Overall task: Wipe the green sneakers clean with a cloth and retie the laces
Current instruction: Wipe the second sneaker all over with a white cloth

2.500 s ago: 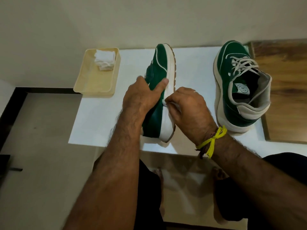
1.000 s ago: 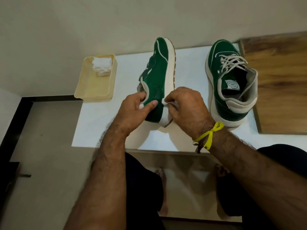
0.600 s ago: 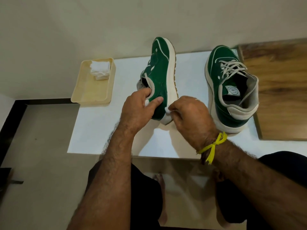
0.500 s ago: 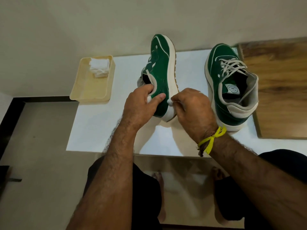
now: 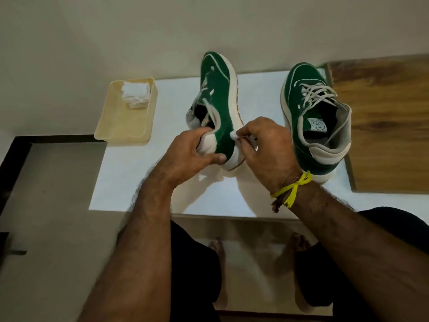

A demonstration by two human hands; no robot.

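Note:
One green sneaker [image 5: 221, 98] with a white sole stands tipped on its side at the middle of the white table [image 5: 144, 182], sole facing right. My left hand [image 5: 192, 156] grips its heel, thumb across the back and fingers inside the collar. My right hand [image 5: 267, 147] pinches a small white cloth [image 5: 233, 135] against the green side by the heel; most of the cloth is hidden in my fingers. The second green sneaker [image 5: 313, 117] sits upright on the right, its grey laces loosely crossed.
A beige tray [image 5: 120, 126] at the table's left edge holds folded white cloths [image 5: 135, 94]. A wooden board [image 5: 385, 126] lies at the right. The wall runs close behind the table. My knees and bare feet show below the table's near edge.
My left hand slid from the sneaker's side down to its heel and collar. The sneaker was lifted and turned slightly. My right hand moved the cloth from the white sole onto the green side.

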